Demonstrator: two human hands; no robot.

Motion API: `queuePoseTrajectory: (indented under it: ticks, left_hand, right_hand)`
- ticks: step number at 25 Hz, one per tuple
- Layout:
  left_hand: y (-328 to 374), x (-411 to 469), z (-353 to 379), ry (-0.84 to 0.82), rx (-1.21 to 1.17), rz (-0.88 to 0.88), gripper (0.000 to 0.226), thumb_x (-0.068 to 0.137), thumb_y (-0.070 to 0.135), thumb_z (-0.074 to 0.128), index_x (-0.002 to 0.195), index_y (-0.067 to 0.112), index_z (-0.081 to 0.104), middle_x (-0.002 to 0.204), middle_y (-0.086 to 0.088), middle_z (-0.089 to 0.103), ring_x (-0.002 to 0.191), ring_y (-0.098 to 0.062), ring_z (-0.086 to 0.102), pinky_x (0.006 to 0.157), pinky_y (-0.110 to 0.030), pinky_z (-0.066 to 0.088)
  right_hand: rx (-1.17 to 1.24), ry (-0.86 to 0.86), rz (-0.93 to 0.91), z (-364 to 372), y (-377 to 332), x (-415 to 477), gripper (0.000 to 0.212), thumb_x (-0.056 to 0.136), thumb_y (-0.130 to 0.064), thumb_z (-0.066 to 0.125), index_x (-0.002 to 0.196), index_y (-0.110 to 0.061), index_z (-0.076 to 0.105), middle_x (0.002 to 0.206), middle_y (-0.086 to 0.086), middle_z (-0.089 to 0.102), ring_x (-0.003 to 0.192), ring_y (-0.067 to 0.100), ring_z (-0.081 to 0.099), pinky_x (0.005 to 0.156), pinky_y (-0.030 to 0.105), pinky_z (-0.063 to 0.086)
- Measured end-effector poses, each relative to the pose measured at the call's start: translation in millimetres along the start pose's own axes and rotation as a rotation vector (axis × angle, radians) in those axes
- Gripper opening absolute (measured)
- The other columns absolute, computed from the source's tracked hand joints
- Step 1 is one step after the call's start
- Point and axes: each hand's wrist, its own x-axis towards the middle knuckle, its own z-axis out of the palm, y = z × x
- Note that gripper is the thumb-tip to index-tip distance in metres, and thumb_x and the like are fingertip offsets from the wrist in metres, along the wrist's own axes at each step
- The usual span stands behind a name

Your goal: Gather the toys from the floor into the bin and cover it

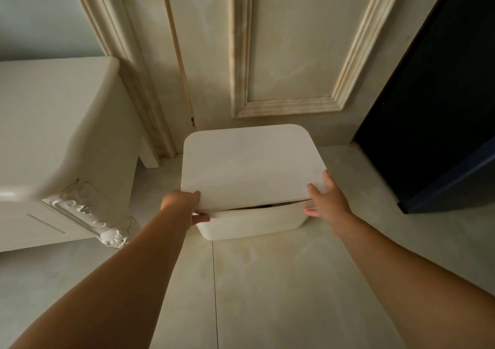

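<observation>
A white bin (254, 223) stands on the pale floor in front of a panelled door. A flat white lid (249, 164) lies over its top, with a thin dark gap showing along the near edge. My left hand (187, 205) pinches the lid's near left corner, thumb on top and fingers below. My right hand (325, 200) holds the near right corner the same way. The inside of the bin is hidden, and no toys show on the floor.
A white carved piece of furniture (67, 161) stands close on the left of the bin. A dark blue cabinet (442, 107) rises on the right. The panelled door (294, 54) is right behind the bin. Pale tiled floor (267, 295) stretches in front.
</observation>
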Motion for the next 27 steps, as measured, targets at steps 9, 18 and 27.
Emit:
queuePoseTrajectory:
  ticks: [9, 18, 27]
  left_hand:
    - [32, 28, 7, 0.049, -0.203, -0.037, 0.024, 0.09, 0.013, 0.064, 0.102, 0.005, 0.045, 0.092, -0.014, 0.055, 0.071, -0.038, 0.066, 0.061, -0.044, 0.059]
    - [39, 32, 9, 0.053, -0.201, -0.013, 0.026, 0.09, 0.015, 0.064, 0.106, 0.005, 0.047, 0.093, -0.012, 0.057, 0.073, -0.036, 0.068, 0.062, -0.043, 0.06]
    - [26, 5, 8, 0.16, 0.197, 0.083, 0.062, 0.093, 0.055, 0.046, 0.13, 0.004, 0.043, 0.112, -0.015, 0.058, 0.095, -0.032, 0.063, 0.079, -0.04, 0.056]
  right_hand:
    - [0.024, 0.053, -0.036, 18, -21, 37, 0.061, 0.096, -0.027, 0.054, 0.15, -0.035, 0.027, 0.149, 0.004, 0.037, 0.106, 0.032, 0.063, 0.084, 0.044, 0.058]
    - [0.029, 0.064, -0.028, 24, -27, 40, 0.059, 0.098, -0.03, 0.05, 0.15, -0.039, 0.024, 0.149, 0.005, 0.038, 0.107, 0.032, 0.061, 0.086, 0.044, 0.057]
    - [-0.185, 0.025, 0.105, 18, -49, 10, 0.056, 0.102, -0.044, 0.029, 0.154, -0.031, 0.013, 0.153, 0.007, 0.034, 0.122, 0.037, 0.053, 0.099, 0.044, 0.048]
